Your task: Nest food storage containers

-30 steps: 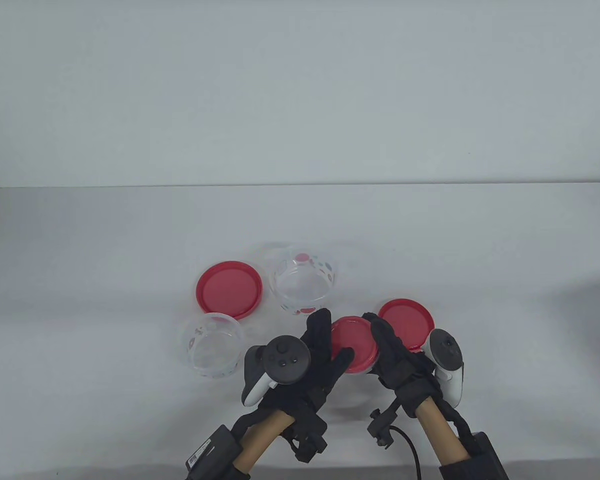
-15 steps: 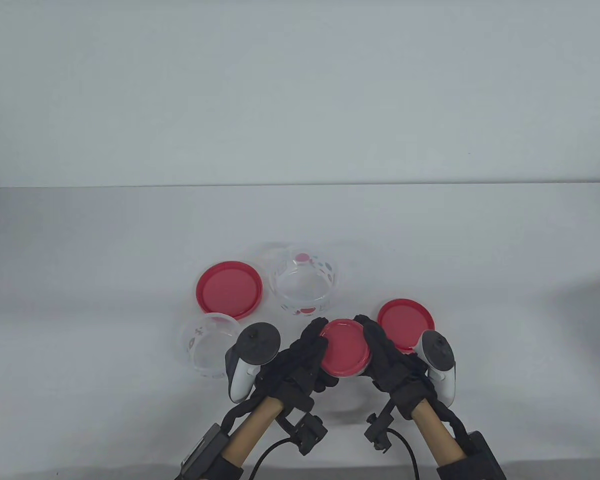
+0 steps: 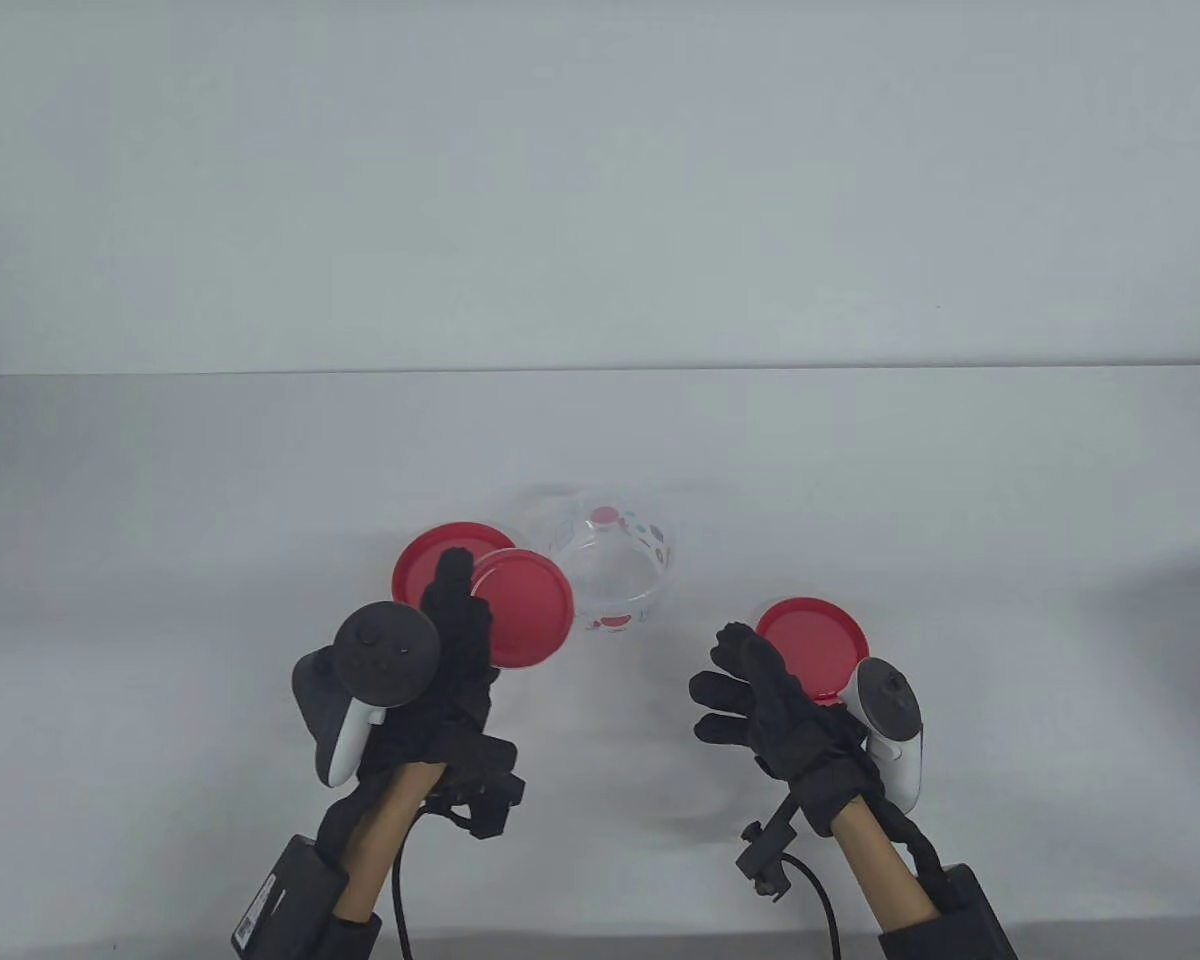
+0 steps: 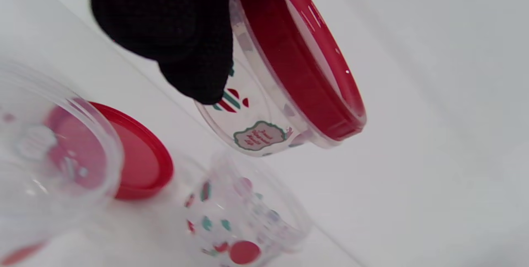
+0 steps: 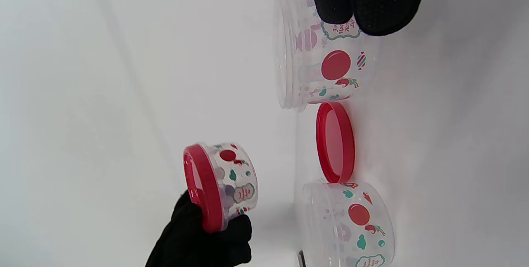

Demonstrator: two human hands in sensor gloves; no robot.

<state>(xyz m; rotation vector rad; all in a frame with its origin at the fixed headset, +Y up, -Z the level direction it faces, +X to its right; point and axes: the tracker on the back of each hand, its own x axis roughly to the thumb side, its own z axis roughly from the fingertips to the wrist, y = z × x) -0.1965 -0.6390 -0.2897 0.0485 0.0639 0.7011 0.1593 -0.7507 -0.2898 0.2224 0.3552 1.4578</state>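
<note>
Above the tabletop's middle, the left hand [image 3: 440, 660] now grips the lidded tub [image 3: 520, 605], lifted leftward; the right hand [image 3: 760, 690] has let go, fingers spread, so nesting proceeds

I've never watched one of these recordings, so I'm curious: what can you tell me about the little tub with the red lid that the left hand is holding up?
The lidded container is a small round tub of clear plastic, printed with red and green festive shapes and a framed label. A red lid sits closed on it. The left hand grips it by the side wall, off the table, tilted in the wrist views. In the table view it is in front of the larger open container and a loose red lid.
</note>
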